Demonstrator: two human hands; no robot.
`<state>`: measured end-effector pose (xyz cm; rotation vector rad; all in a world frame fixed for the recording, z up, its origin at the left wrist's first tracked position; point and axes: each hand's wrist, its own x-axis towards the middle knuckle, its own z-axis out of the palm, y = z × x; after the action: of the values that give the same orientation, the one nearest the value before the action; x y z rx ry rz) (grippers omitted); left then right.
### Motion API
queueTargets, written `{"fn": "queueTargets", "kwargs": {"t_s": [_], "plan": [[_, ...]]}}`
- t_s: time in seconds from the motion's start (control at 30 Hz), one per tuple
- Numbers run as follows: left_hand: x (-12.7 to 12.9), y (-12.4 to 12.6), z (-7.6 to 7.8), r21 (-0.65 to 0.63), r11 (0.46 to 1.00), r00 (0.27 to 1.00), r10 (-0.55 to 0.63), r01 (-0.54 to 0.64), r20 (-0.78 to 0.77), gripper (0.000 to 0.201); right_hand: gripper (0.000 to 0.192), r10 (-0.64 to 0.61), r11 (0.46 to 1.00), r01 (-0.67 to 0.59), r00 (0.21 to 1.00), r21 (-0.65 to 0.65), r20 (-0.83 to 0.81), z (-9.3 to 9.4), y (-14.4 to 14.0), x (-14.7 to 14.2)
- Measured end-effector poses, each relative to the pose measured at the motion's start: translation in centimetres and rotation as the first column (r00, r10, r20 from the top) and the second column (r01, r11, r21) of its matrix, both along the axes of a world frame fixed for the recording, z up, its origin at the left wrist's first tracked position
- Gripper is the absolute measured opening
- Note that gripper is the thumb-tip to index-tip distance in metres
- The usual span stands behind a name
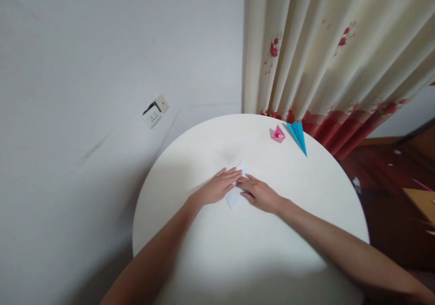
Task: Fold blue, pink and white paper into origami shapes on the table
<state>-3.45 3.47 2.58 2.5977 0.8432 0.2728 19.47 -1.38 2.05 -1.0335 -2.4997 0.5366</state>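
A small piece of folded white paper [234, 199] lies flat on the round white table, set at a slant. My left hand [219, 186] rests on its left side with fingers stretched out and laid flat across it. From the right, my right hand [256, 191] presses on the paper too, its fingers extended and slightly bent, the tips close to my left fingertips. Both hands cover the middle of the paper, so its creases are hidden there. Its upper tip and lower end show beyond the fingers.
On the far right of the table [316, 196] sit a pink folded-paper piece [278, 134] and a blue paper plane [299, 137]. A wall with a socket [152, 116] stands to the left. A cream and red curtain [326, 60] hangs behind the table.
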Motion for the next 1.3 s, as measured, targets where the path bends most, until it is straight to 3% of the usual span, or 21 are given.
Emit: {"fn": "queueTargets", "kwargs": {"t_s": [0.1, 0.23, 0.4, 0.57, 0.67, 0.9, 1.13, 1.3], "plan": [[0.1, -0.4, -0.6, 0.105, 0.994, 0.982, 0.022, -0.002, -0.188, 0.056, 0.052, -0.054, 0.998, 0.053, 0.995, 0.018, 0.079, -0.5, 0.2, 0.7], [0.4, -1.1, -0.2, 0.183, 0.982, 0.949, 0.091, -0.035, -0.302, 0.063, 0.058, -0.098, 0.994, 0.085, 0.971, 0.065, 0.22, -0.9, -0.7, 0.9], [0.8, -1.9, 0.5, 0.189, 0.978, 0.932, 0.15, -0.09, -0.329, 0.063, 0.068, -0.193, 0.98, 0.169, 0.938, 0.108, 0.289, -0.6, -1.2, 1.0], [1.3, -2.7, 0.8, 0.188, 0.97, 0.92, 0.209, -0.152, -0.333, 0.061, 0.066, -0.368, 0.93, 0.354, 0.883, 0.103, 0.291, -0.5, -1.1, 0.7], [1.7, -3.1, 0.9, 0.239, 0.951, 0.93, 0.258, -0.197, -0.262, 0.057, 0.063, -0.411, 0.911, 0.401, 0.869, 0.093, 0.277, -0.8, -0.9, 0.4], [2.1, -2.8, 0.3, 0.219, 0.97, 0.971, 0.147, -0.105, -0.189, 0.056, 0.063, -0.409, 0.912, 0.402, 0.885, 0.081, 0.224, -1.0, -0.9, 0.0], [2.3, -2.8, -0.2, 0.231, 0.965, 0.96, 0.175, -0.123, -0.219, 0.06, 0.064, -0.31, 0.949, 0.29, 0.931, 0.123, 0.195, -1.2, -2.3, -1.5], [1.1, -2.1, 0.0, 0.16, 0.981, 0.954, 0.145, -0.105, -0.263, 0.065, 0.067, -0.267, 0.963, 0.247, 0.935, 0.111, 0.235, -1.1, -2.2, -1.1]]}}
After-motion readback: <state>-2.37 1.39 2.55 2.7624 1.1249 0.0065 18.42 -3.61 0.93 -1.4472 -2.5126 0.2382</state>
